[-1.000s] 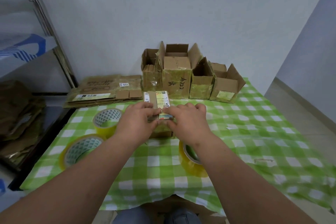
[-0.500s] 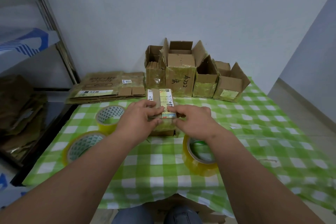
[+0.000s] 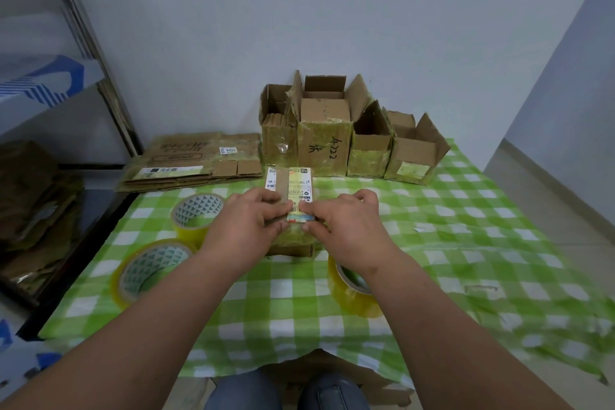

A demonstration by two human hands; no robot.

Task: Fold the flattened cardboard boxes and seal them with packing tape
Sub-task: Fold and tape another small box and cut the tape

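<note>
A small cardboard box [image 3: 289, 181] with white and yellow labels on its top stands on the green checked table [image 3: 432, 243] in front of me. My left hand [image 3: 246, 226] grips its near left side, fingers curled over the top flap. My right hand [image 3: 346, 223] grips the near right side, thumb and fingers pinching the flap edge. Much of the box is hidden by both hands. Three rolls of yellowish packing tape lie on the table: one [image 3: 198, 213] at the left, a second roll [image 3: 149, 268] nearer me, and a third [image 3: 352, 289] under my right wrist.
Several folded open-topped boxes [image 3: 324, 140] stand in a row along the wall at the table's back. A stack of flattened cardboard boxes [image 3: 189, 161] lies at the back left. A metal shelf [image 3: 43, 156] with more cardboard stands to the left.
Both hands stay on the small box's top; the right hand has drawn slightly to the right along the flap. The camera view has shifted a little.
</note>
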